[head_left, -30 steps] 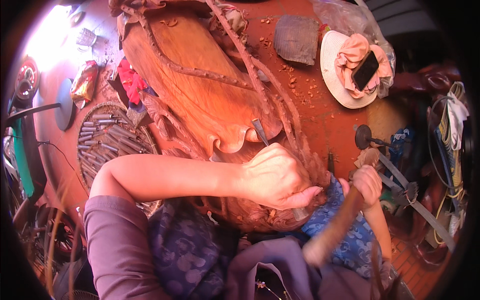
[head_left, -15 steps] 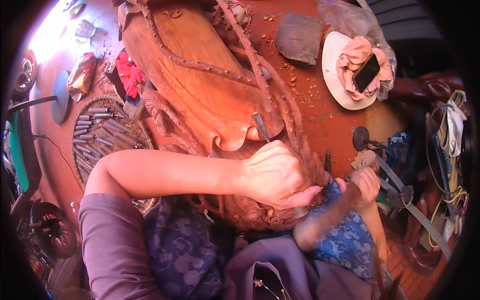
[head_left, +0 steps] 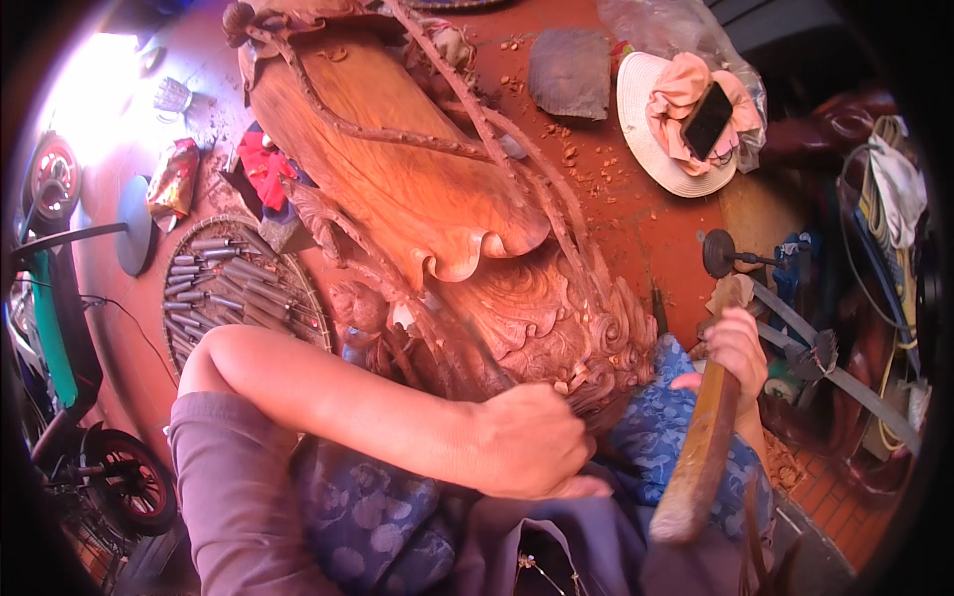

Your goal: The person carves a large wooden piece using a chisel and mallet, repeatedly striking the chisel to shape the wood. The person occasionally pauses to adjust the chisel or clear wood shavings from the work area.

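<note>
carving (head_left: 417,189): reddish wood, smooth (satin sheen) | mallet (head_left: 701,447): worn matt wood

left hand (head_left: 532,442) slid lower on carving (head_left: 477,248), chisel apparently hidden, mallet (head_left: 706,437) upright

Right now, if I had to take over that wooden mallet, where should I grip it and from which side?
Grip the wooden mallet on its long handle, just below where the right hand wraps it. The shaft runs nearly upright, tilted slightly, with its lower end free above the blue cloth. Come from the right, since the carved wood piece and the left hand crowd the other side.
</note>
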Action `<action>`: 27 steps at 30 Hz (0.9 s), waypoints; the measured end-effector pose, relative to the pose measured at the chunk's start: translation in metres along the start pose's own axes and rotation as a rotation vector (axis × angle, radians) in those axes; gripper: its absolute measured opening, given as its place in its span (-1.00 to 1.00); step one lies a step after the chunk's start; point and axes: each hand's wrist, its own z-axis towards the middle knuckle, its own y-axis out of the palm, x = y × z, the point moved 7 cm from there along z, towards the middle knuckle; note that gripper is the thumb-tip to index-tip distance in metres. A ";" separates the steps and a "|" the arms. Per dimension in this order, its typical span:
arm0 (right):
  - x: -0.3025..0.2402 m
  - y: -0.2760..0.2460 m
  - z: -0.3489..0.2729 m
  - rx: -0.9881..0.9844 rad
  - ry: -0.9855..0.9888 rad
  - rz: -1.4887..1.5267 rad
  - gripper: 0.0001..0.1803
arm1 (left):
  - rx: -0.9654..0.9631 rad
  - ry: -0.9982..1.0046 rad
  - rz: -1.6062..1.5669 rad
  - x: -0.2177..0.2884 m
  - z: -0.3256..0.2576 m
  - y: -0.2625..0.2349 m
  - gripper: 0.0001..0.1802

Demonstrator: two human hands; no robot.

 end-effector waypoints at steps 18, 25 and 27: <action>0.005 0.000 -0.029 -0.107 0.318 -0.057 -0.77 | -0.273 -0.115 0.131 0.030 -0.014 0.032 -0.47; -0.008 -0.028 0.001 -0.069 0.130 -0.009 -0.66 | 0.170 -0.321 0.072 -0.005 0.003 -0.029 -0.54; -0.003 -0.033 0.009 -0.152 0.196 0.058 -0.63 | 0.184 -0.246 -0.011 -0.004 0.012 -0.036 -0.59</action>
